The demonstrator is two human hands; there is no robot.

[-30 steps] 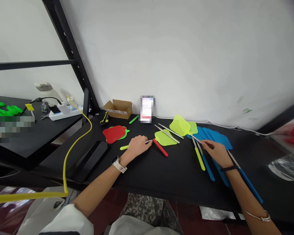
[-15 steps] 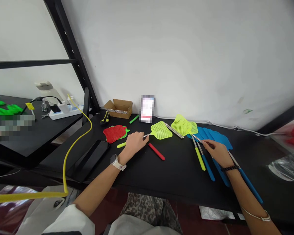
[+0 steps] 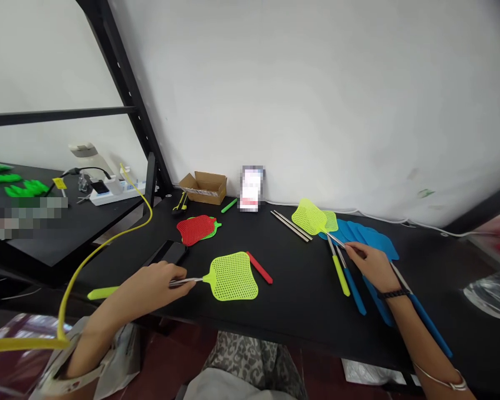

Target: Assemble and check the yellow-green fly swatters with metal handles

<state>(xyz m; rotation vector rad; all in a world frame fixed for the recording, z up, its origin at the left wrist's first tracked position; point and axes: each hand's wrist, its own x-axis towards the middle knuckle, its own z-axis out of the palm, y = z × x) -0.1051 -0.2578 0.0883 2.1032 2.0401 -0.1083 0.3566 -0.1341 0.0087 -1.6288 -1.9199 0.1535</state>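
My left hand (image 3: 152, 286) is closed on the metal rod of a yellow-green fly swatter (image 3: 234, 276). That swatter's head points right, low over the table, and its handle sticks out behind my wrist. My right hand (image 3: 370, 268) pinches the rod of another yellow-green fly swatter (image 3: 309, 216), whose head lies over a second head of the same colour. Around and beneath my right hand are several blue fly swatters (image 3: 373, 240) and a yellow-green handle (image 3: 340, 276). A loose red handle (image 3: 260, 268) lies by the left swatter's head. Bare metal rods (image 3: 290, 226) rest farther back.
A red swatter head (image 3: 195, 229) overlaps a green one. Behind are an open cardboard box (image 3: 206, 191), a green handle (image 3: 229, 205) and an upright phone (image 3: 251, 189). A dark phone (image 3: 170, 251) lies near my left hand. A yellow cord (image 3: 87, 250) crosses the left side.
My left hand has drawn the yellow-green swatter left and toward me, off the spot beside the metal rods. My right hand has stayed nearly in place on its rod.
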